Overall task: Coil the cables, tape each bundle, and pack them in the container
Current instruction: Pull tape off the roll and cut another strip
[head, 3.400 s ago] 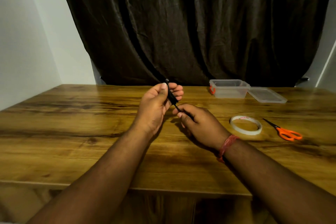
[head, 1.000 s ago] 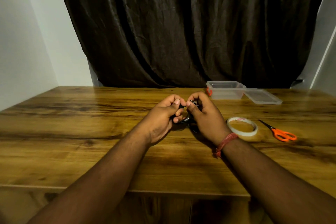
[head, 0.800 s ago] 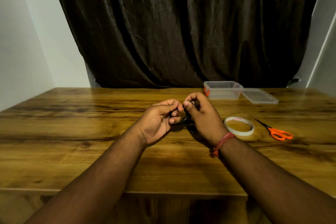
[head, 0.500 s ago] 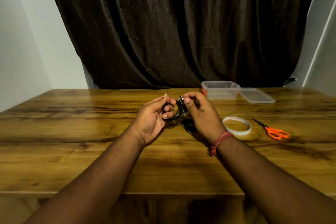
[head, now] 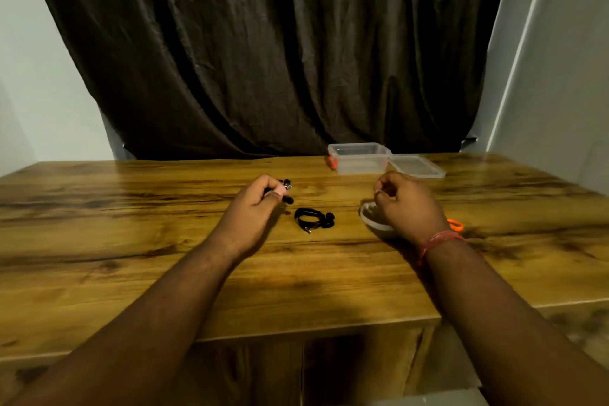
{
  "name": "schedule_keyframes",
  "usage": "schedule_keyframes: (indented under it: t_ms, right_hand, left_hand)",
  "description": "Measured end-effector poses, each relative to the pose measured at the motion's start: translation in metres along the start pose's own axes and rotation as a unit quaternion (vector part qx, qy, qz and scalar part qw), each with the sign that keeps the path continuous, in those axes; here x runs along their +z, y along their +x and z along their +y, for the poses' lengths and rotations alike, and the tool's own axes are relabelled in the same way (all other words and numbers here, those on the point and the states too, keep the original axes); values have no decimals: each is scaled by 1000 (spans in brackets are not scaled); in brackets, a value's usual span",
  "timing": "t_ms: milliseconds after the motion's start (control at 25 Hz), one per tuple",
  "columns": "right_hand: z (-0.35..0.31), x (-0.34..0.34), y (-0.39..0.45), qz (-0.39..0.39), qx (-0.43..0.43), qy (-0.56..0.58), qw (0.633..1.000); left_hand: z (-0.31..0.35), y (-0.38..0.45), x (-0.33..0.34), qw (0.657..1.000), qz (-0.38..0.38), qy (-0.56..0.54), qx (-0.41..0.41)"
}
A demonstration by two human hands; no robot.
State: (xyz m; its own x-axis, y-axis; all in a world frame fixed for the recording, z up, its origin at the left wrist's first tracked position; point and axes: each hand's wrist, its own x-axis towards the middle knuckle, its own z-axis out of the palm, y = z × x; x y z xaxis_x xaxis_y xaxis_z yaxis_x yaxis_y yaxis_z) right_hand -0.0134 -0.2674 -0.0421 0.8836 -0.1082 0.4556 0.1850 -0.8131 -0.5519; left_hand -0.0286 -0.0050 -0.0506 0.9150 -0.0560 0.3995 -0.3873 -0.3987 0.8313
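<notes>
My left hand (head: 260,204) grips a small coiled black cable (head: 284,189) just above the table, and its plug ends stick out past my fingers. A second black cable coil (head: 313,221) lies loose on the wooden table (head: 131,241) between my hands. My right hand (head: 407,204) hovers with curled fingers over the white tape roll (head: 370,216), hiding most of it. I cannot tell whether it grips the roll. The clear container (head: 359,160) stands open at the back.
The container's clear lid (head: 417,165) lies flat to the right of it. An orange scissors handle (head: 456,225) peeks out behind my right wrist. A dark curtain hangs behind the table. The table's front edge runs below my forearms.
My hands have parted. The right hand let go of the cable and swung right over the tape roll, while the left moved slightly left with the coil. The second coil now lies uncovered.
</notes>
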Motion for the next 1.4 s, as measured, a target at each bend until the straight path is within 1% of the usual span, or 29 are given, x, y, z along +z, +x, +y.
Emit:
schedule_keyframes:
  t_ms: [80, 160, 240, 320, 400, 480, 560, 600, 640, 720, 760, 800, 960, 1080, 1240, 1400]
  right_hand:
    - [10, -9, -10, -68, 11, -38, 997]
    - [11, -12, -19, -132, 8, -98, 986]
    - [8, -9, -21, -158, -13, -148, 976]
    - [4, -5, -17, -155, -18, -145, 977]
    - [-1, 1, -12, -146, -27, -114, 982]
    - [-11, 12, -3, -120, -55, -39, 990]
    - [-32, 22, 3, -109, -84, 59, 989]
    - [-43, 29, 6, -113, -111, 83, 984]
    - [-51, 36, 7, -115, -154, 81, 978]
    - [-60, 50, 7, -102, -257, 44, 960]
    - [-61, 55, 6, -90, -292, 39, 951]
    - [-60, 59, 6, -81, -308, 45, 947]
    - [-55, 57, 3, -61, -309, 87, 945]
    - [-53, 57, 4, -60, -306, 82, 947]
    - [-52, 58, 3, -53, -296, 78, 951]
    - [-52, 58, 3, -50, -288, 83, 953]
  left_hand:
    - [3, -1, 2, 1000, 1, 22, 9]
    - [2, -1, 3, 998, 11, 65, 19]
    - [1, -1, 3, 996, 22, 86, 23]
    - [1, 0, 3, 995, 28, 87, 25]
    - [-1, 2, 3, 995, 34, 87, 31]
    - [-2, 3, 3, 993, 47, 105, 37]
    - [-2, 4, 2, 988, 61, 133, 45]
    - [-2, 6, 2, 986, 68, 142, 50]
    - [-4, 8, 1, 984, 74, 152, 57]
    - [-8, 11, -1, 978, 81, 176, 74]
    - [-11, 13, -1, 976, 82, 184, 81]
    - [-12, 15, -1, 974, 85, 189, 88]
    - [-13, 18, -1, 969, 80, 207, 111]
    - [-12, 17, 2, 964, 73, 222, 126]
    - [-12, 17, 4, 956, 67, 232, 166]
    - [-13, 16, 6, 958, 67, 231, 159]
